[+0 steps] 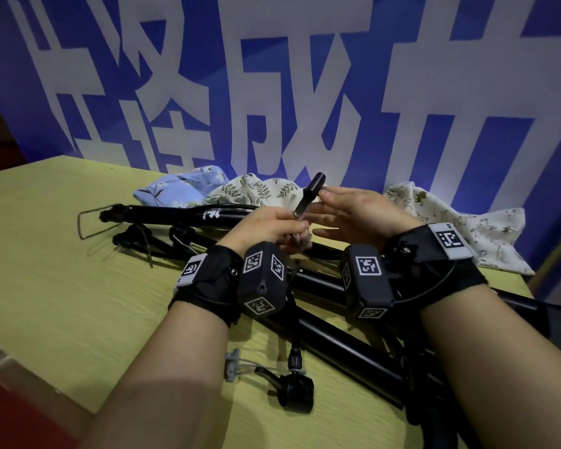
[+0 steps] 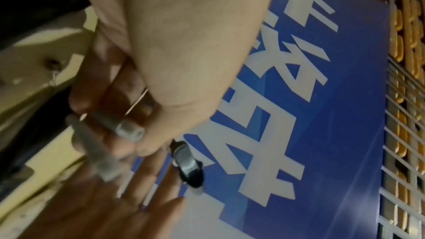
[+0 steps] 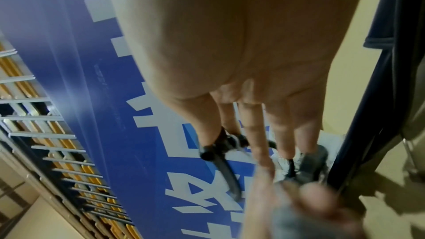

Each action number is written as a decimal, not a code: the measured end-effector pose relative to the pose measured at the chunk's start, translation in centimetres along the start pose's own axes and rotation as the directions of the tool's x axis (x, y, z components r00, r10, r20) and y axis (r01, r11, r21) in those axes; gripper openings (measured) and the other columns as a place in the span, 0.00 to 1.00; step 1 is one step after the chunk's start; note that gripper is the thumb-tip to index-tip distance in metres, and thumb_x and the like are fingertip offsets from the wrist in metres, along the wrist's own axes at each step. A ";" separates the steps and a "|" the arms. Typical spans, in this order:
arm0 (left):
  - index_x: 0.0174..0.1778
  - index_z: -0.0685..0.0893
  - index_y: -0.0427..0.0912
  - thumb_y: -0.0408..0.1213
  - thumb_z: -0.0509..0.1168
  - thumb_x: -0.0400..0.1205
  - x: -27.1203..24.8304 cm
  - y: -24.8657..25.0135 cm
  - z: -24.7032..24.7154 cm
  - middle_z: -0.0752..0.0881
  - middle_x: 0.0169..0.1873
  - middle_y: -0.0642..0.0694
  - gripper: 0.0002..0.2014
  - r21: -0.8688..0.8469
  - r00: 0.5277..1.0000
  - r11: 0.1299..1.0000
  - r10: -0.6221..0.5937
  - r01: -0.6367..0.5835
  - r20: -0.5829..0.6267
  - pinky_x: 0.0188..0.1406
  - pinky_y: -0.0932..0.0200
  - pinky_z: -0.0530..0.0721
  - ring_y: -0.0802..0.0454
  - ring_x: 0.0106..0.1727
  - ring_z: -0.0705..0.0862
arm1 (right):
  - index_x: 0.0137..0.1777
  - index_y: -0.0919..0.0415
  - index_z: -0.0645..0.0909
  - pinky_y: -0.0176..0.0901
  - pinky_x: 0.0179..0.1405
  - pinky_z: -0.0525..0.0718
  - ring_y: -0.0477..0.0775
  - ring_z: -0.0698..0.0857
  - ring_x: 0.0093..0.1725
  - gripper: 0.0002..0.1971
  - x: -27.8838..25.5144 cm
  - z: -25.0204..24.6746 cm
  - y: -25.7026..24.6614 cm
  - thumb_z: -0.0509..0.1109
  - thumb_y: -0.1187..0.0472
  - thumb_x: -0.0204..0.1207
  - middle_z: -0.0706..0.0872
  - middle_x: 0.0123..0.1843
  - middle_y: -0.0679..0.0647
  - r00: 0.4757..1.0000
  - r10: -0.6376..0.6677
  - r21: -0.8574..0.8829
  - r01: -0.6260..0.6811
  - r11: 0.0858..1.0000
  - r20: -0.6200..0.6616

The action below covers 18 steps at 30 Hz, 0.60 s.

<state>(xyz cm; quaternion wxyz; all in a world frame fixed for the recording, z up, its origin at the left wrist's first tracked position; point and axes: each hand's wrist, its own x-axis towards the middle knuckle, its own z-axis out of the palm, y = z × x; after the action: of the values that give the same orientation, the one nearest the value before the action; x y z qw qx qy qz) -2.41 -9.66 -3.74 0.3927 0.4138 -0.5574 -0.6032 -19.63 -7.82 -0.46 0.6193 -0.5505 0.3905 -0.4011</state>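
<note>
**Black clamp lever held between both hands above a cluttered table**

The black clamp lever (image 1: 306,197) is kept in the air, tilted, above the yellow table (image 1: 62,254) and between the two hands. Its lower end is gripped by the curled fingers of the left hand (image 1: 266,226). Its thick upper end is pinched by the thumb and forefinger of the right hand (image 1: 363,212), while the other right fingers are kept straight.

Under the wrists, several black stand tubes (image 1: 337,345) are laid crossed on the table, so the surface below the hands is mostly covered. Near the front edge a second clamp with a lever (image 1: 293,388) is seen, and just beside it a small gray clip (image 1: 232,364). A wire loop (image 1: 91,223) is attached at the far left end of one tube. Behind the hands, a leaf-patterned cloth (image 1: 256,189) and a light blue cloth (image 1: 175,186) are piled against a blue banner (image 1: 305,92) with large white characters.

Only in the left wrist view, two gray cylindrical pieces (image 2: 128,130) are shown inside the left fingers; in the head view they are almost hidden by the hand. The pinch of the right thumb and forefinger is shown clearly only in the right wrist view. A metal grid (image 2: 409,115) beside the banner is visible only from the wrists.
</note>
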 end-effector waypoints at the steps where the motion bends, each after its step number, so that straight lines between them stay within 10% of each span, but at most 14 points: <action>1: 0.46 0.84 0.37 0.27 0.64 0.82 0.0 0.1 -0.3 0.85 0.27 0.46 0.04 -0.016 0.999 1.000 0.025 -0.026 -0.035 0.31 0.63 0.86 0.51 0.33 0.89 | 0.65 0.57 0.79 0.52 0.66 0.78 0.58 0.83 0.65 0.13 0.0 0.0 0.0 0.57 0.59 0.86 0.87 0.61 0.56 1.000 0.009 -0.024 -0.010 1.000 -0.026; 7: 0.46 0.85 0.38 0.30 0.64 0.83 0.2 0.4 -0.5 0.82 0.23 0.47 0.05 -0.120 0.961 0.983 0.103 -0.137 -0.255 0.28 0.62 0.86 0.53 0.29 0.88 | 0.62 0.75 0.78 0.44 0.43 0.85 0.61 0.88 0.45 0.14 0.6 -0.7 0.7 0.62 0.65 0.83 0.88 0.52 0.67 0.955 0.144 -0.209 -0.201 0.957 -0.258; 14: 0.41 0.86 0.37 0.29 0.66 0.81 0.0 0.3 -0.4 0.82 0.26 0.45 0.05 -0.049 0.958 0.988 0.127 -0.145 -0.259 0.33 0.60 0.86 0.54 0.28 0.84 | 0.55 0.70 0.81 0.59 0.64 0.83 0.60 0.87 0.51 0.09 2.2 -0.6 1.0 0.68 0.68 0.77 0.86 0.59 0.70 0.917 0.219 -0.506 -0.370 0.779 -0.333; 18: 0.39 0.86 0.37 0.27 0.66 0.81 -0.2 0.4 -0.6 0.79 0.24 0.46 0.06 -0.059 0.954 0.988 0.122 -0.143 -0.274 0.27 0.64 0.83 0.55 0.24 0.80 | 0.58 0.59 0.85 0.49 0.60 0.83 0.55 0.86 0.56 0.12 2.9 0.2 0.2 0.70 0.56 0.77 0.88 0.57 0.53 0.920 0.179 -0.815 -0.391 0.428 -0.348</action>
<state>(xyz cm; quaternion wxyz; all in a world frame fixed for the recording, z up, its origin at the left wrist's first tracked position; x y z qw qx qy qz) -1.75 -9.70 -3.37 0.5203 0.4382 -0.5012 -0.5348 -18.32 -10.43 -0.73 0.2677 -0.6673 0.6891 -0.0906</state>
